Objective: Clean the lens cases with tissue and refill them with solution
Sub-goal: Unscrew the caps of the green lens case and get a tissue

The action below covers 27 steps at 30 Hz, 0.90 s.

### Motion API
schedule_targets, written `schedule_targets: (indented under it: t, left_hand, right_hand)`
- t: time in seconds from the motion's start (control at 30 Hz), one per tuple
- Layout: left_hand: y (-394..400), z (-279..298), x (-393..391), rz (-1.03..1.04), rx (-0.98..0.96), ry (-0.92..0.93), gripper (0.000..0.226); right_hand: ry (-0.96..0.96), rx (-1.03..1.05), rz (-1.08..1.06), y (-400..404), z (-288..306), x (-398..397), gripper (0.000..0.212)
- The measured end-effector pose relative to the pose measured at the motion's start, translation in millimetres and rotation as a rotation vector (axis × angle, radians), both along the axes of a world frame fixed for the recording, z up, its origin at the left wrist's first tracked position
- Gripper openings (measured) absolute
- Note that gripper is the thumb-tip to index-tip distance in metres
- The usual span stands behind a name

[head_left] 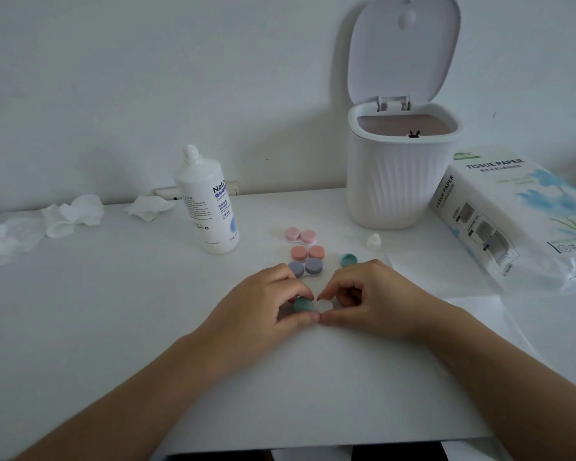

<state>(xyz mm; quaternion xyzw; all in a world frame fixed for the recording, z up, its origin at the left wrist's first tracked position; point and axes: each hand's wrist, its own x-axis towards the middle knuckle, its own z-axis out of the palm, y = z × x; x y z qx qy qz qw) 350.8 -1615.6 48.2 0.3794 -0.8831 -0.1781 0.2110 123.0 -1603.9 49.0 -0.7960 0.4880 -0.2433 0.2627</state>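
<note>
A green lens case [308, 306] lies on the white table [147, 311] between my hands. My left hand [263, 304] pinches its side with the green cap on. My right hand [369, 294] pinches the other side, whose white well is uncovered. The loose green cap [348, 260] lies just behind my right hand. Three capped cases stand in a row behind: purple [305, 267], orange [307, 252], pink [300, 235]. The white solution bottle [210, 204] stands upright to their left. Its small cap [374, 241] sits to the right.
A white bin [399, 181] with its lid up stands at the back right. A tissue paper pack [519, 214] lies at the far right. Crumpled tissues [74, 214] [148, 207] and a plastic wrapper [7, 237] lie at the back left.
</note>
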Motion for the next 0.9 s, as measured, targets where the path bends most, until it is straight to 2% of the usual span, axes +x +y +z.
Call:
schedule_targets:
  t: [0.2,0.37,0.53,0.7,0.9]
  left_hand:
    - [-6,0,-1,-0.048,-0.237,-0.065,0.047]
    - [-4,-5,2,-0.009,-0.098,0.048,0.034]
    - [2,-8,5,0.037,-0.052,0.153,0.022]
    - [-11,-7,17,0.243,0.101,0.38,0.025]
    - [-38,-6,29,0.422,0.097,0.332,0.021]
  right_hand:
    - [0.034,-0.006,0.001,0,1,1,0.019]
    - [0.03,0.0,-0.008,0,2,0,0.017]
    - [0.024,0.002,-0.004,0,1,0,0.018]
    - [0.048,0.008,-0.005,-1,0,0,0.017]
    - [0.045,0.018,-0.003,-1,0,-1,0.016]
